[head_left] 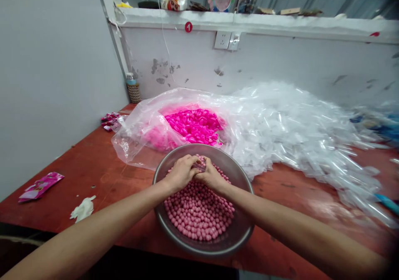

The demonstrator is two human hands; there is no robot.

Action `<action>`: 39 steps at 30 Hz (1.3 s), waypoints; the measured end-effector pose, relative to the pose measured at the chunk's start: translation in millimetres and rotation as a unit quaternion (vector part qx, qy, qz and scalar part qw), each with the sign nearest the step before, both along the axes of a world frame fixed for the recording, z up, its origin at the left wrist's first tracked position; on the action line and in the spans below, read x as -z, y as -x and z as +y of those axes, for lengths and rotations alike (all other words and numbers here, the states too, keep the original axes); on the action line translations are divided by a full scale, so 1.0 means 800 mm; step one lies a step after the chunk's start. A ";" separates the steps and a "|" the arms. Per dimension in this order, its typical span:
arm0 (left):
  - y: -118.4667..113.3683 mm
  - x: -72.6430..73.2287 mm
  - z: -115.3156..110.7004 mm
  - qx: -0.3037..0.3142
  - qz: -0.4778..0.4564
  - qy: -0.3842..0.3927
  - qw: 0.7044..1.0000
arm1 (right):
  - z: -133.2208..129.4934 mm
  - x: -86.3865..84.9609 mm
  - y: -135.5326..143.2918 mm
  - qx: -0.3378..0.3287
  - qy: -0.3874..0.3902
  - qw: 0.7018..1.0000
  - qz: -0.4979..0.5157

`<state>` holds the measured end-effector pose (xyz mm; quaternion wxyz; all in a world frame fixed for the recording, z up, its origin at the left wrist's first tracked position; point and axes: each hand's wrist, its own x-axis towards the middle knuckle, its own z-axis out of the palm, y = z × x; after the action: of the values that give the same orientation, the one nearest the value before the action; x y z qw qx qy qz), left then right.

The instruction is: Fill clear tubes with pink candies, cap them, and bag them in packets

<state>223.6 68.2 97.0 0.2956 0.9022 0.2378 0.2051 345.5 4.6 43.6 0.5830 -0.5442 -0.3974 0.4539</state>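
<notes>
A metal bowl [246, 230] stands at the table's front edge, with many round pink beads [199, 213] in it. Both hands are over the bowl's far half, fingertips close together. My left hand [183, 171] is closed, its thumb and fingers curled inward. Facing it, my right hand [212, 177] is closed too. Between their fingertips shows a small clear plastic piece [201, 168]; its full shape is hidden by the fingers. Just behind the bowl, bright pink plastic pieces [196, 124] lie in an open clear plastic bag [131, 143].
A large heap of clear plastic tubes [289, 126] spreads over the right of the red table [124, 197]. At left lie a pink packet [41, 186] and a crumpled white tissue [83, 208]. A bottle in a woven holder [133, 91] stands by the wall, below a cluttered shelf [274, 27].
</notes>
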 end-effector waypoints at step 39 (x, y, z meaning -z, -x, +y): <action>0.022 -0.002 0.008 -0.010 -0.192 0.524 0.830 | -0.057 -0.051 -0.017 -0.133 0.114 0.822 -0.541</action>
<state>205.7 74.9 98.7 0.7616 0.5519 0.2571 0.2219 358.9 -40.7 84.1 0.1419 -0.7067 -0.6631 0.2018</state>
